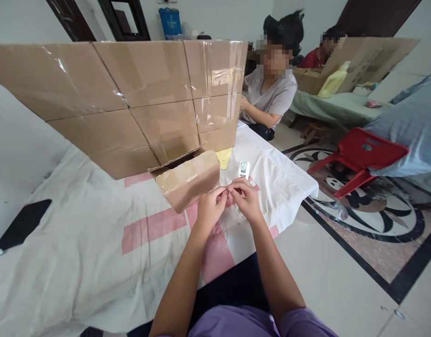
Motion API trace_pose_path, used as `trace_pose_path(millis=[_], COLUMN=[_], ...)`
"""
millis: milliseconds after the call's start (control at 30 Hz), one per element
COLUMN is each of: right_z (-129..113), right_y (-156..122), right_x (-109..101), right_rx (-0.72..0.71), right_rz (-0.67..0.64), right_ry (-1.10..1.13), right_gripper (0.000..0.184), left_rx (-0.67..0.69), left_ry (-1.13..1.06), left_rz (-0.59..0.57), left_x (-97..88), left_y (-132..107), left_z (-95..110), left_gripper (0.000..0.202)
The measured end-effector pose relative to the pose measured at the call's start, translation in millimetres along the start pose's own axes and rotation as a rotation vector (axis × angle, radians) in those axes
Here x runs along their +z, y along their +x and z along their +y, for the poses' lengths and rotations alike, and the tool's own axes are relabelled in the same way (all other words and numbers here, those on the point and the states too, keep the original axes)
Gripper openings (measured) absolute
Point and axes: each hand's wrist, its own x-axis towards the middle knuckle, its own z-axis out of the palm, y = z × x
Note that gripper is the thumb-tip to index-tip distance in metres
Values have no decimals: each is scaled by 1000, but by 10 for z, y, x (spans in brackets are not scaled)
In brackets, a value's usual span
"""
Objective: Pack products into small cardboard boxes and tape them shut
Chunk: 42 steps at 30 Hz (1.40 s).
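My left hand (212, 206) and my right hand (244, 195) meet at the fingertips above the cloth (159, 276). Both are closed in a pinch, and whatever lies between the fingers is too small or hidden to name. Just left of my left hand stands a small cardboard box (190, 175) with its flap raised. Beyond my right hand lies a small white packet with a printed label (244, 169). Past the small box a yellow sheet (225, 158) rests on the cloth.
A tall taped cardboard panel (145, 93) rises at the back. Across from me sits a person in a grey shirt (271, 96). To the right are a red plastic chair (369, 150) and a table with a yellow bottle (334, 80). A dark flat object (24, 222) lies far left.
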Motion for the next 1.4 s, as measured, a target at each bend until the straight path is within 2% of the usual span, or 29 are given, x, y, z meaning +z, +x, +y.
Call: trace_pose_path(millis=[67,167,233,333,400,467,533,600,667,800,967,1233,1400], right_z=[-133,-379,-536,-711,-786,-841,-881,-901,-891,-776,-528,-206,-63], right_y=[31,121,222,430,580,713,818,896,959,1083,1275,1607,1727], right_x=[73,141,139,98,81,91,126,176,234,348,472,589,663], right_rx=[-45,-121,-154,-184,-211,-231,-230,-224,-219,-199,-134,-31,76], right_rz=[10,142,198,106,12,-68,-136,-206,-276,-377,-440,-551,-640], right_ry=[-70,-75,-73,-104,-133,-172,-211,-235,-252,-292,-350,-358,-256], right_gripper=[10,12,12,10,9,10,12,14,16,14,13,7,9], left_rx=[-84,-199,-204,-96,-33,-17,-21,-29,-29,26,112,104,147], left_ry=[-39,4,52,208,379,557,689,752,762,773,809,894,879], left_rz=[97,278,407,586,641,611,516,409,327,213,69,-156,-164], left_x=[-64,-252,-416,-637,-744,-827,-905,-989,-1074,-1209,-1273,-1434,-1482], left_y=[-39,-85,-105,-89,-33,52,149,236,295,309,279,561,679], left_z=[2,-14,-41,-63,-47,-16,7,4,-30,-164,-326,-228,-308], left_gripper=[20,28,26,17,16,25,44,62,67,58,47,36,53])
